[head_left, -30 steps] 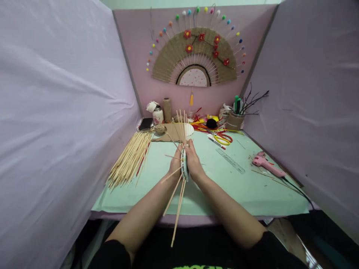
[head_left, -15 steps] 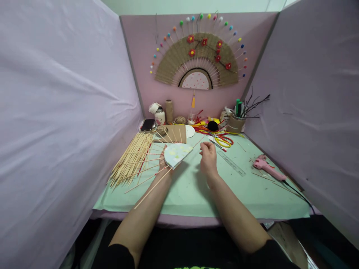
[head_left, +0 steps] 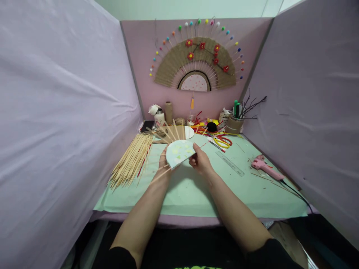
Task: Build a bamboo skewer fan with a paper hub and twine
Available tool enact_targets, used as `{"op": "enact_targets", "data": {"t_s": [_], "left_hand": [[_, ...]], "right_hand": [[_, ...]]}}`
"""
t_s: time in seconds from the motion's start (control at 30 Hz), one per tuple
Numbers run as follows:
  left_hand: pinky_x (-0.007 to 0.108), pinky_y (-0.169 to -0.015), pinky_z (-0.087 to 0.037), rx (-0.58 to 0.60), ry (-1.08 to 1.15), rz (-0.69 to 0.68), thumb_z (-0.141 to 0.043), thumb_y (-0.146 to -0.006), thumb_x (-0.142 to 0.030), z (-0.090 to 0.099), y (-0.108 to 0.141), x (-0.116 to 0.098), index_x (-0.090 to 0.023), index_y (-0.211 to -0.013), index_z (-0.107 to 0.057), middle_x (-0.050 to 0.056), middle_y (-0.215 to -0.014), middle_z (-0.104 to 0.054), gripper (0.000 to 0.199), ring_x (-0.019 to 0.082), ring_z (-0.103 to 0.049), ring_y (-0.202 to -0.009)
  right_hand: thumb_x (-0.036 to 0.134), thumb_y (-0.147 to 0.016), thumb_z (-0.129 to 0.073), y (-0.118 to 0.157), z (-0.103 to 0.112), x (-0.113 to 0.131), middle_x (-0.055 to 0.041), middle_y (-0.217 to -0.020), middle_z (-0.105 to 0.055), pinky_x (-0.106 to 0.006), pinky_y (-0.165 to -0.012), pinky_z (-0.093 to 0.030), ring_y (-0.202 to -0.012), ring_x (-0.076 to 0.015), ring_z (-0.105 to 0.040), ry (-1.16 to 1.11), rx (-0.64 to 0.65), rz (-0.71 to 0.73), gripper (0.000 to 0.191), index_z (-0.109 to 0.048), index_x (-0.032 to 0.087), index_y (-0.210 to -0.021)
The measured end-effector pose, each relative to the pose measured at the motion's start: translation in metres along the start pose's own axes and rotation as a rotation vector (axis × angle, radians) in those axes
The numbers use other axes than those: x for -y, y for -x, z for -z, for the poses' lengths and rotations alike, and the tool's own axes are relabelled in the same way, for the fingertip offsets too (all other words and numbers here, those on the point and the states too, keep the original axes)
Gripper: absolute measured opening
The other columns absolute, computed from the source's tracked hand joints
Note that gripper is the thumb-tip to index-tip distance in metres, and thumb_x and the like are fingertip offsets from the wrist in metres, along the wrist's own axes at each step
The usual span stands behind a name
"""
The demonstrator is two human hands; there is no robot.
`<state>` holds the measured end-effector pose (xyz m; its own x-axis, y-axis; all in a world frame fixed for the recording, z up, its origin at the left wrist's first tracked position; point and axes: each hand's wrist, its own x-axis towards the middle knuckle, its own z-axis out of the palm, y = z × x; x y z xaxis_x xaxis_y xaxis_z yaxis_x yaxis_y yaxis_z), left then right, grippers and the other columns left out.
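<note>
Between my hands, above the table, is a pale blue half-round fan base [head_left: 179, 152] with yellow-green patches. Thin wooden sticks [head_left: 169, 130] spread outward from its curved edge, blurred by motion. My left hand [head_left: 163, 161] holds it from beneath on the left; some of its fingers are hidden behind the base. At the right corner my right hand [head_left: 199, 160] pinches the base, thumb on top and fingers curled under. To the left lies a big heap of loose bamboo sticks [head_left: 130, 158].
A pink glue gun [head_left: 266, 168] with a black cord lies at the right. Nearer the middle are a clear ruler [head_left: 230, 163] and yellow-red scissors [head_left: 222, 142]. Craft supplies line the back, including a pot of twigs [head_left: 234, 125]. A finished fan [head_left: 196, 61] hangs on the back wall.
My right hand has moved left and taken hold of the base's right corner. The fan base has turned slightly, its sticks swinging upward. The camera view has shifted a little.
</note>
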<state>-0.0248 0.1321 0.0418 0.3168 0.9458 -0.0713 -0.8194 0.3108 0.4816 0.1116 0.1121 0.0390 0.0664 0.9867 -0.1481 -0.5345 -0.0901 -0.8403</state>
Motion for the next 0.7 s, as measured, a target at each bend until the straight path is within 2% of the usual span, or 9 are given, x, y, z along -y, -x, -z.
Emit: {"op": "enact_targets", "data": {"t_s": [0.1,0.17,0.23,0.3,0.4,0.5,0.6,0.7], "left_hand": [[0.038,-0.104,-0.047,-0.107,-0.021,0.026,-0.046,-0.08,-0.005,-0.002,0.004,0.003,-0.014,-0.114,-0.065,0.011,-0.108,-0.075,0.04,0.022,-0.068,-0.111],[0.035,-0.104,-0.047,-0.079,-0.071,0.068,-0.045,-0.073,0.005,-0.006,0.011,0.007,-0.013,-0.107,-0.067,0.01,-0.105,-0.076,0.044,0.02,-0.068,-0.109],[0.035,-0.104,-0.047,0.0,-0.096,0.069,-0.046,-0.073,0.009,-0.011,0.018,0.01,-0.016,-0.108,-0.067,0.006,-0.108,-0.075,0.048,0.019,-0.069,-0.108],[0.033,-0.101,-0.049,-0.011,-0.048,0.004,-0.05,-0.081,0.004,-0.016,0.021,0.011,-0.019,-0.113,-0.067,0.005,-0.107,-0.076,0.042,0.017,-0.07,-0.103],[0.028,-0.091,-0.054,-0.162,0.077,-0.114,-0.054,-0.09,-0.01,-0.02,0.019,0.007,-0.015,-0.117,-0.065,0.008,-0.099,-0.077,0.03,0.015,-0.073,-0.091],[0.027,-0.085,-0.057,-0.249,0.145,-0.154,-0.054,-0.092,-0.013,-0.021,0.016,0.003,-0.014,-0.116,-0.065,0.007,-0.094,-0.077,0.026,0.016,-0.073,-0.084],[0.027,-0.084,-0.058,-0.232,0.157,-0.146,-0.054,-0.093,-0.011,-0.021,0.017,0.004,-0.014,-0.115,-0.066,0.007,-0.092,-0.077,0.025,0.016,-0.074,-0.084],[0.028,-0.085,-0.058,-0.202,0.16,-0.146,-0.053,-0.095,-0.016,-0.023,0.019,0.008,-0.015,-0.114,-0.066,0.007,-0.094,-0.077,0.023,0.016,-0.074,-0.086]], "right_hand": [[0.063,-0.072,-0.068,-0.002,0.002,0.003,0.0045,-0.054,-0.057,-0.019,-0.037,-0.03,-0.042,-0.0063,-0.041,-0.069,-0.1,0.147,0.045,-0.053,0.021,-0.077],[0.063,-0.073,-0.067,-0.004,0.003,0.005,0.0038,-0.059,-0.06,-0.019,-0.042,-0.036,-0.046,-0.0069,-0.046,-0.094,-0.14,0.224,0.044,-0.056,0.021,-0.08],[0.062,-0.073,-0.068,-0.005,0.003,0.005,0.0032,-0.059,-0.061,-0.02,-0.044,-0.039,-0.048,-0.0073,-0.047,-0.092,-0.145,0.259,0.044,-0.057,0.02,-0.079],[0.061,-0.071,-0.071,-0.004,0.002,0.001,0.0026,-0.058,-0.061,-0.021,-0.045,-0.039,-0.047,-0.0078,-0.047,-0.069,-0.115,0.262,0.044,-0.059,0.019,-0.077],[0.058,-0.069,-0.075,0.001,-0.003,-0.008,0.0014,-0.059,-0.062,-0.022,-0.046,-0.04,-0.049,-0.0094,-0.05,-0.03,-0.049,0.242,0.042,-0.061,0.018,-0.074],[0.054,-0.064,-0.079,0.005,-0.008,-0.014,-0.001,-0.074,-0.07,-0.023,-0.055,-0.048,-0.063,-0.0132,-0.062,-0.033,-0.015,0.215,0.041,-0.064,0.019,-0.081],[0.053,-0.063,-0.08,0.005,-0.01,-0.014,-0.0022,-0.09,-0.074,-0.026,-0.067,-0.054,-0.081,-0.0165,-0.068,-0.078,-0.028,0.196,0.042,-0.065,0.022,-0.086],[0.053,-0.065,-0.079,0.004,-0.009,-0.013,-0.0017,-0.091,-0.075,-0.027,-0.07,-0.056,-0.087,-0.0169,-0.069,-0.132,-0.065,0.188,0.04,-0.065,0.022,-0.087]]}}
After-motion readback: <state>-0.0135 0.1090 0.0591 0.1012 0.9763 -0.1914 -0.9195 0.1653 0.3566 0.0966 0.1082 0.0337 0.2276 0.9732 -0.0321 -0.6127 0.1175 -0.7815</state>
